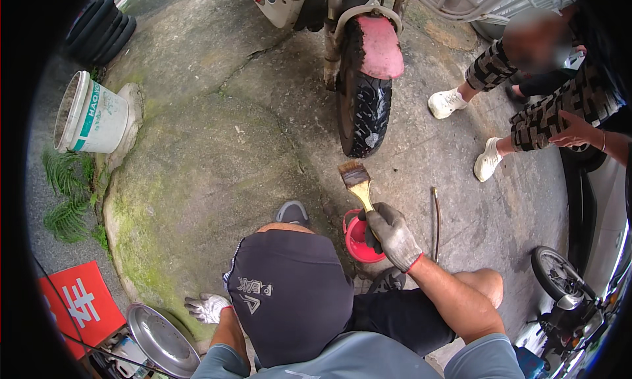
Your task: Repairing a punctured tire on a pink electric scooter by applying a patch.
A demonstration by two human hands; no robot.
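Head view: a wide paintbrush [356, 181] is gripped by its handle in the gloved right hand [392, 234], fingers wrapped tight, bristles already dark and wet-looking and pointed at 12 o'clock toward the motorbike tyre [363, 109]. A small red cup [356, 237] sits just under that hand. The left hand [206, 307], gloved in white, is spread flat on the concrete at 7 o'clock. No fresh coating can be made out on the tyre, so brushing looks barely begun.
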